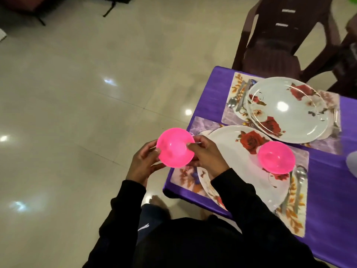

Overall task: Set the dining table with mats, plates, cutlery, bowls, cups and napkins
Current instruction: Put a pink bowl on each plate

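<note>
Pink bowl at frame centre, held off the table's left edge over the floor; left hand and right hand both pinch its rim, thumbs on top. 2nd pink bowl already sits on the near plate. Far plate in the upper right has no bowl, likely next.

Count: 2 mats, 2 plates, 2 bowls, cutlery beside each plate (pieces too blurred to count). No cups or napkins visible. Judged roughly halfway. Purple tablecloth; brown chair upper right.
</note>
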